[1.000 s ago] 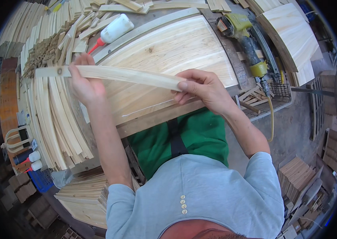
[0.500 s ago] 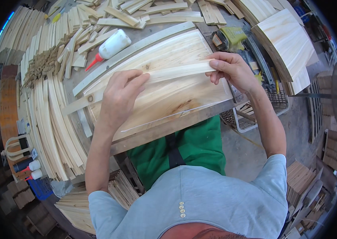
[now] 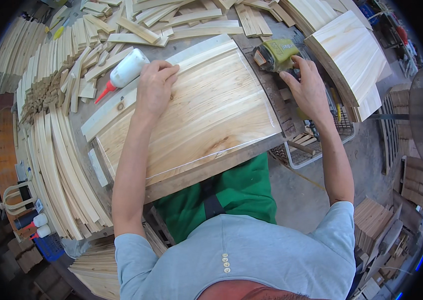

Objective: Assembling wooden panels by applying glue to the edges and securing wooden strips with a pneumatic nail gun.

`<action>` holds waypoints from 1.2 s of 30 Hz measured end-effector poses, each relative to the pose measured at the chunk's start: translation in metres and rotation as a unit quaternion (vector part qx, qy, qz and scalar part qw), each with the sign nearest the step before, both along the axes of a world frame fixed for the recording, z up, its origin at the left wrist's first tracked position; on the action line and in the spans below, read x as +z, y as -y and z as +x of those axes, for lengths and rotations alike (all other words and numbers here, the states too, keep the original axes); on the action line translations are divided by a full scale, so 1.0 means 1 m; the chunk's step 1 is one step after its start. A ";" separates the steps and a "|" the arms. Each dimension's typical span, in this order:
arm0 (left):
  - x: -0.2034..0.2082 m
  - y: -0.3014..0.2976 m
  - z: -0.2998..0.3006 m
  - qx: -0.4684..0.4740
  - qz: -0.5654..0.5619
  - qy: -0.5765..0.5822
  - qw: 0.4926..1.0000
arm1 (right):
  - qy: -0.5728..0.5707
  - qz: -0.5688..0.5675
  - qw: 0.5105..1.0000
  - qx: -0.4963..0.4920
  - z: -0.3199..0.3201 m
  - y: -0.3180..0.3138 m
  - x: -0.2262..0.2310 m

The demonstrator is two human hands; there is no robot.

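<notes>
A pale wooden panel (image 3: 211, 100) lies in front of me, with white lines of glue along its near and right edges. Along its far edge runs a wooden strip (image 3: 206, 56); my left hand (image 3: 154, 89) presses it down, fingers closed over it. On the right, my right hand (image 3: 309, 89) has its thumb and fingers curled round the handle of a green nail gun (image 3: 278, 54). Much of that handle is hidden by the hand. Just left of my left hand, a white glue bottle (image 3: 129, 68) with a red nozzle lies on its side.
Loose wooden strips (image 3: 156, 25) are heaped beyond the panel. Long strips (image 3: 54, 170) lie in a row at the left. Stacked boards (image 3: 346, 55) stand at the far right, above a wire basket (image 3: 316, 156) holding wood pieces. Two more bottles (image 3: 40, 225) sit at lower left.
The wooden strip, held up in both hands before, now lies along the panel's far edge under my left hand. My right hand has let go of it and moved to the nail gun's handle.
</notes>
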State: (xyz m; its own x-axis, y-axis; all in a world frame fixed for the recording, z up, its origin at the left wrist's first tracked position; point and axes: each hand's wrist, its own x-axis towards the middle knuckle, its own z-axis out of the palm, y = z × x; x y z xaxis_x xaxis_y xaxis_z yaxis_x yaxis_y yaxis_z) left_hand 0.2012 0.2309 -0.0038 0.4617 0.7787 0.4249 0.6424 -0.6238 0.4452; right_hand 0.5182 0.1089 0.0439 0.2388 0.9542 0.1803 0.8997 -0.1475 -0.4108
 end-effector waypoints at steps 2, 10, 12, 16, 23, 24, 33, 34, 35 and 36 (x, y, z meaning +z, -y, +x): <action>-0.001 -0.003 -0.001 0.005 0.005 -0.005 1.000 | 0.010 -0.006 1.000 0.001 -0.004 -0.002 -0.001; -0.016 -0.011 0.008 -0.019 0.062 0.034 0.997 | 0.045 -0.050 0.998 -0.018 0.003 -0.009 -0.011; -0.019 -0.010 0.010 -0.008 0.042 0.048 0.998 | 0.043 -0.042 0.998 -0.008 0.022 -0.014 -0.016; -0.024 -0.009 -0.003 0.025 -0.014 0.065 0.998 | -0.053 -0.095 0.993 -0.039 0.003 -0.026 0.039; -0.023 -0.014 -0.002 0.012 -0.078 0.082 0.993 | -0.217 -0.113 0.969 0.020 -0.023 -0.030 0.110; -0.022 -0.014 -0.004 0.018 -0.086 0.081 0.993 | -0.230 -0.090 0.968 0.044 -0.023 -0.037 0.102; -0.015 -0.009 0.001 0.032 -0.101 0.080 0.991 | -0.202 -0.154 0.966 0.057 -0.042 -0.065 0.098; -0.014 -0.009 0.001 0.032 -0.105 0.079 0.991 | -0.202 -0.157 0.965 0.056 -0.040 -0.067 0.095; -0.013 -0.009 0.001 0.031 -0.100 0.080 0.991 | -0.197 -0.149 0.968 0.052 -0.038 -0.068 0.091; -0.013 -0.009 0.001 0.031 -0.095 0.080 0.992 | -0.192 -0.142 0.970 0.049 -0.037 -0.068 0.088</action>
